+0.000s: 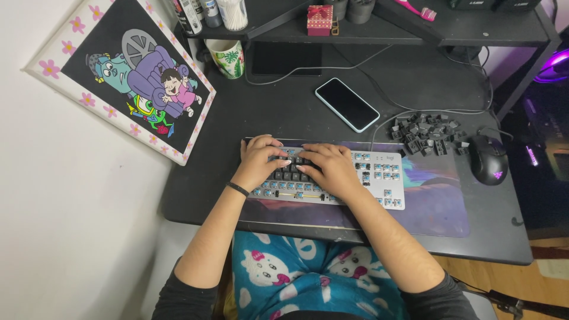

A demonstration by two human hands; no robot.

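Resting both hands on the white keyboard (pixel 379 178), lying on the dark desk mat (pixel 438 207) at the desk's front edge: left hand (pixel 259 161) and right hand (pixel 329 168) pressing down with fingers bent, gripping nothing visible. Leaving many switches bare, with loose black keycaps (pixel 427 133) piled near the black mouse (pixel 488 160) and a phone (pixel 347 104) behind

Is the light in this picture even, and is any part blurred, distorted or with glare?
Head view: soft, even light on the black desk; purple glow at the right edge; faint reflection on the dark phone with pale blue case; both hands on the white keyboard with missing keycaps look sharp; wide-lens bending shows at the edges.
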